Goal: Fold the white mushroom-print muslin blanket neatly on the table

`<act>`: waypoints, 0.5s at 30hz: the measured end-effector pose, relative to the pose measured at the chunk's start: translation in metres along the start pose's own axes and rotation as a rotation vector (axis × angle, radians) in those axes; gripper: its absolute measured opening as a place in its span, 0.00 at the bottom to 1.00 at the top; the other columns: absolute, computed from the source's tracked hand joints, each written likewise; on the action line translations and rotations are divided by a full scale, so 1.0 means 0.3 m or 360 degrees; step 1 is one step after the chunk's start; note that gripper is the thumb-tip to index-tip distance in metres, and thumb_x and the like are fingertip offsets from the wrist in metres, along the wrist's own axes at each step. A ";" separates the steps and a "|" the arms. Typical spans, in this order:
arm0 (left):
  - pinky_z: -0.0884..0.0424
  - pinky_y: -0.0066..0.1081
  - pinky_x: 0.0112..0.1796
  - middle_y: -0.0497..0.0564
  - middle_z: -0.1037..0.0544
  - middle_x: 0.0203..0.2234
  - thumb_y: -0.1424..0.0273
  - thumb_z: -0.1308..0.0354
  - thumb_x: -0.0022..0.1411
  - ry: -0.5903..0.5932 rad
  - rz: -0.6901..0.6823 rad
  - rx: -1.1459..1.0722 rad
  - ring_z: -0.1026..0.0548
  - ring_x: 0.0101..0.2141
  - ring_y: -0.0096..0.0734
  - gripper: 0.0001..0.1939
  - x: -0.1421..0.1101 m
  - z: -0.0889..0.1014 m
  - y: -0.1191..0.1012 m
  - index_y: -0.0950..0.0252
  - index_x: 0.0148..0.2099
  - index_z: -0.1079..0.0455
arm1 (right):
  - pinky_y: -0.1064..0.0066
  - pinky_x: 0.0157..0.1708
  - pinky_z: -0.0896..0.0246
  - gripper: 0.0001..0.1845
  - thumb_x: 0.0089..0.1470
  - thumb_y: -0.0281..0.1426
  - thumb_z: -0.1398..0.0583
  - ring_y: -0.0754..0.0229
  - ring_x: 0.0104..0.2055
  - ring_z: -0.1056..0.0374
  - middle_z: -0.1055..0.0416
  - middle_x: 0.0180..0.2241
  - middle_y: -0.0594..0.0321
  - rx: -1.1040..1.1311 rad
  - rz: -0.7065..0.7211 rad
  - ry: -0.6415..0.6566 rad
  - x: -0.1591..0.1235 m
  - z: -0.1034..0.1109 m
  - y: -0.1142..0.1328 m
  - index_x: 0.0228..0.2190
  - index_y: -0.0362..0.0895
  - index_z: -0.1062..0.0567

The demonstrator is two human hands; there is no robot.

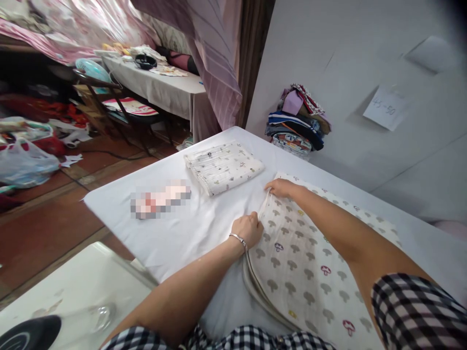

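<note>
A cream cloth (299, 253) printed with grey mushrooms and a few coloured ones lies in layers on the white-covered table. My left hand (248, 231), with a bracelet at the wrist, is closed on the cloth's left edge. Farther along the same edge, my right hand (280, 188) pinches the far corner. Both thumbs are partly hidden, and the layers under the top one show only along the curved near edge. Beyond my hands, a folded white cloth (224, 167) with small plant prints lies flat. Left of it is a blurred-out pinkish item (160, 199).
Folded clothes (297, 121) are stacked between the table's far edge and the wall. A paper note (385, 108) hangs on that wall. At lower left stands a pale surface (91, 282) with a clear object and a black round thing. A chair (127, 107) and bags (29, 160) are farther left.
</note>
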State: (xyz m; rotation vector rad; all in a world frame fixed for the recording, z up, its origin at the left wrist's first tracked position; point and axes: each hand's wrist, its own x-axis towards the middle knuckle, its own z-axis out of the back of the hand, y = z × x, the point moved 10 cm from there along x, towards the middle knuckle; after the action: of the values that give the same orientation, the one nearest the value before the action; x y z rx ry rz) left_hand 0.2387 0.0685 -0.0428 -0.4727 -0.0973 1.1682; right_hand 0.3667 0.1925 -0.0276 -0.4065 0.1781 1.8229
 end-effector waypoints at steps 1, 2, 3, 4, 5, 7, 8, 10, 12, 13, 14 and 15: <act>0.35 0.33 0.34 0.56 0.23 0.33 0.67 0.58 0.61 -0.0004 0.0004 0.0000 0.25 0.36 0.40 0.12 0.000 0.001 0.001 0.64 0.41 0.36 | 0.72 0.35 0.44 0.17 0.49 0.31 0.44 0.57 0.42 0.33 0.27 0.43 0.64 -0.0027 0.0006 0.0015 0.005 0.001 0.001 0.42 0.54 0.26; 0.35 0.33 0.33 0.56 0.23 0.33 0.67 0.58 0.61 -0.0010 0.0007 0.0001 0.25 0.35 0.40 0.12 0.000 0.002 0.002 0.64 0.41 0.36 | 0.70 0.35 0.44 0.16 0.49 0.31 0.44 0.56 0.42 0.33 0.27 0.42 0.62 -0.0057 0.0013 0.0024 0.009 0.002 0.003 0.41 0.53 0.25; 0.35 0.33 0.33 0.56 0.23 0.32 0.67 0.58 0.61 -0.0019 0.0007 0.0001 0.25 0.35 0.40 0.12 -0.001 0.004 0.002 0.64 0.40 0.36 | 0.69 0.35 0.43 0.15 0.49 0.31 0.44 0.54 0.43 0.33 0.27 0.42 0.61 -0.0088 0.0025 0.0028 0.011 0.003 0.007 0.40 0.52 0.25; 0.36 0.33 0.33 0.56 0.23 0.32 0.67 0.59 0.61 -0.0031 0.0003 0.0000 0.25 0.35 0.40 0.12 -0.001 0.005 0.001 0.64 0.40 0.36 | 0.68 0.35 0.43 0.14 0.49 0.31 0.44 0.53 0.43 0.34 0.28 0.41 0.59 -0.0118 0.0044 0.0027 0.011 0.004 0.012 0.38 0.51 0.24; 0.36 0.33 0.32 0.56 0.23 0.31 0.67 0.59 0.62 -0.0042 -0.0007 -0.0002 0.25 0.34 0.40 0.12 -0.002 0.007 -0.002 0.63 0.40 0.36 | 0.67 0.35 0.43 0.13 0.48 0.31 0.44 0.51 0.43 0.34 0.28 0.42 0.58 -0.0144 0.0071 0.0021 0.010 0.006 0.018 0.37 0.50 0.24; 0.36 0.33 0.32 0.55 0.23 0.31 0.67 0.59 0.62 -0.0062 -0.0034 -0.0013 0.25 0.34 0.40 0.11 -0.006 0.011 -0.008 0.63 0.40 0.36 | 0.66 0.36 0.44 0.12 0.48 0.29 0.44 0.50 0.46 0.36 0.30 0.43 0.56 -0.0180 0.0146 -0.0002 0.002 0.011 0.031 0.35 0.49 0.24; 0.36 0.32 0.32 0.55 0.23 0.31 0.67 0.59 0.62 -0.0070 -0.0048 -0.0022 0.25 0.34 0.40 0.11 -0.008 0.014 -0.012 0.63 0.40 0.36 | 0.66 0.37 0.44 0.12 0.47 0.29 0.44 0.51 0.47 0.38 0.31 0.44 0.56 -0.0191 0.0187 -0.0014 -0.003 0.015 0.036 0.35 0.49 0.25; 0.36 0.32 0.32 0.54 0.23 0.30 0.67 0.58 0.62 -0.0086 -0.0068 -0.0041 0.25 0.34 0.39 0.11 -0.012 0.021 -0.018 0.63 0.40 0.37 | 0.67 0.41 0.46 0.10 0.47 0.28 0.43 0.52 0.49 0.40 0.33 0.45 0.57 -0.0189 0.0308 -0.0061 -0.021 0.028 0.045 0.33 0.47 0.26; 0.36 0.31 0.32 0.53 0.23 0.30 0.66 0.58 0.62 -0.0092 -0.0078 -0.0056 0.25 0.34 0.39 0.11 -0.016 0.027 -0.022 0.62 0.40 0.37 | 0.68 0.43 0.47 0.07 0.47 0.27 0.43 0.54 0.49 0.41 0.32 0.44 0.58 -0.0155 0.0463 -0.0144 -0.048 0.050 0.051 0.31 0.45 0.27; 0.36 0.31 0.32 0.53 0.23 0.30 0.66 0.58 0.63 -0.0086 -0.0077 -0.0062 0.25 0.34 0.39 0.11 -0.017 0.028 -0.023 0.62 0.40 0.37 | 0.69 0.43 0.48 0.06 0.47 0.27 0.43 0.55 0.48 0.40 0.31 0.42 0.58 -0.0133 0.0524 -0.0185 -0.063 0.059 0.048 0.30 0.45 0.27; 0.36 0.31 0.32 0.53 0.23 0.30 0.65 0.58 0.63 -0.0074 -0.0072 -0.0066 0.25 0.34 0.39 0.11 -0.017 0.028 -0.023 0.62 0.41 0.37 | 0.69 0.42 0.48 0.05 0.47 0.27 0.43 0.56 0.46 0.39 0.30 0.39 0.58 -0.0111 0.0559 -0.0214 -0.078 0.066 0.039 0.29 0.44 0.28; 0.36 0.32 0.33 0.53 0.23 0.31 0.65 0.58 0.63 -0.0060 -0.0067 -0.0070 0.25 0.34 0.38 0.11 -0.017 0.026 -0.023 0.62 0.41 0.37 | 0.69 0.41 0.48 0.05 0.47 0.27 0.43 0.56 0.44 0.38 0.30 0.37 0.58 -0.0091 0.0568 -0.0228 -0.090 0.068 0.026 0.29 0.44 0.28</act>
State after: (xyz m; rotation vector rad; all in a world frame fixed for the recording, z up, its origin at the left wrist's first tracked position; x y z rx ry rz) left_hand 0.2402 0.0642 -0.0321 -0.4851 -0.1651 1.1357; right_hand 0.3620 0.1725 0.0005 -0.2954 0.1038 2.2044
